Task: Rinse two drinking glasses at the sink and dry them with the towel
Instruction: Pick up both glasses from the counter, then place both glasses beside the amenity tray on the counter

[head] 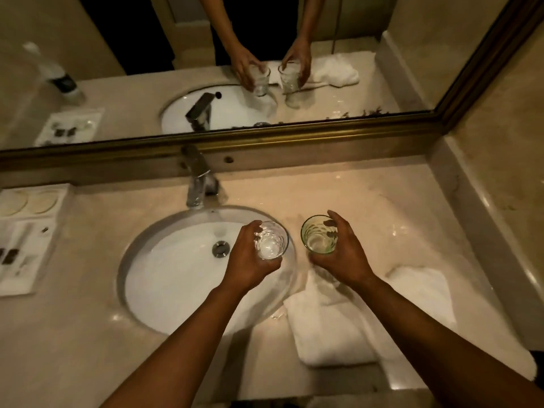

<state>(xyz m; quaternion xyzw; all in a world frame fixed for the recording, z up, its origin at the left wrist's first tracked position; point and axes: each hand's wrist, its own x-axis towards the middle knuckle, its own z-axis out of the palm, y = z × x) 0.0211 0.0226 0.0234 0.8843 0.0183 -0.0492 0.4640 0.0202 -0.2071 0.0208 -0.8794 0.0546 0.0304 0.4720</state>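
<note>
Dim bathroom, beige stone worktop [368, 201] running under a gilt-framed mirror [353, 39]. Stood square to the sink [141, 240], one drinking glass in each hand.

Gripped the clear glass [272, 241] in the left hand [247, 260], left fingers [250, 231] curled round its far side and thumb closed on the near side. Held it mouth up, probably so the bowl could take water. Held it over the right edge of the basin, with the drain [220, 248] just left of those fingers and the tap [197, 184] beyond and left of them. Likely placed there so that any spill would fall into the basin rather than onto the stone. Made out no stream from the spout.

Gripped the greenish glass [319, 235] in the right hand [344, 254], right fingers [343, 223] wrapped over the far rim and wall, thumb underneath at the near side. Held it upright too, over bare worktop just right of the basin. Could not tell whether its base touched the stone.

Left the white towel [329, 328] folded on the worktop nearer the body than the right fingers, under that wrist and forearm. Judged it to be parked within easy reach for drying, clear of the basin so as to stay dry. Judged rinsing not yet begun, drying after that.

Noted a tray of toiletries [26, 240] well to the left of the left fingers, out of the way.
</note>
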